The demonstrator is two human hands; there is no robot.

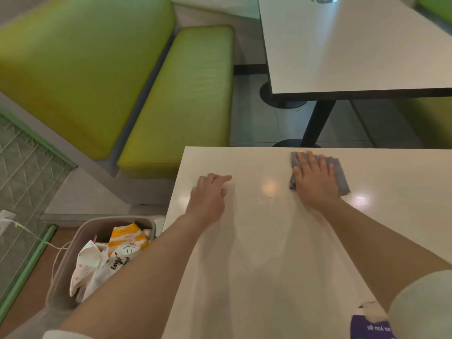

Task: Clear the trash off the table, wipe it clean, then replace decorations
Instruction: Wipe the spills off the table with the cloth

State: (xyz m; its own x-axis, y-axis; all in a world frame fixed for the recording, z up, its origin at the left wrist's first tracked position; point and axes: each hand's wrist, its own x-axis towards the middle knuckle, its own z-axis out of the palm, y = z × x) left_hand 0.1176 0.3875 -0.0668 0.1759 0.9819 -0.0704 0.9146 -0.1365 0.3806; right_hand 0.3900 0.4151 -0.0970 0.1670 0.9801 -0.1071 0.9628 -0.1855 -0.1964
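Desk (281, 253): pale, glossy. Right hand (314, 179) presses grey cloth (341, 178) flat, fingers straight. Left hand (208, 196) rests alongside, fingers loosely curled, holding nothing.

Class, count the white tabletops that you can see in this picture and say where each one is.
2. The near table lies under both hands, with the right hand pressing the grey cloth on it. The far table stands beyond it at upper right. Others may lie out of view.

Fast-food or casual restaurant dining area. Evidence: green padded booth bench (181, 99) with matching backrest (80, 69); two white laminate tables (256, 241) (354, 45) on black pedestal bases (283, 97); tiled floor (259, 123); bin (73, 260) holding printed food wrappers (107, 260).
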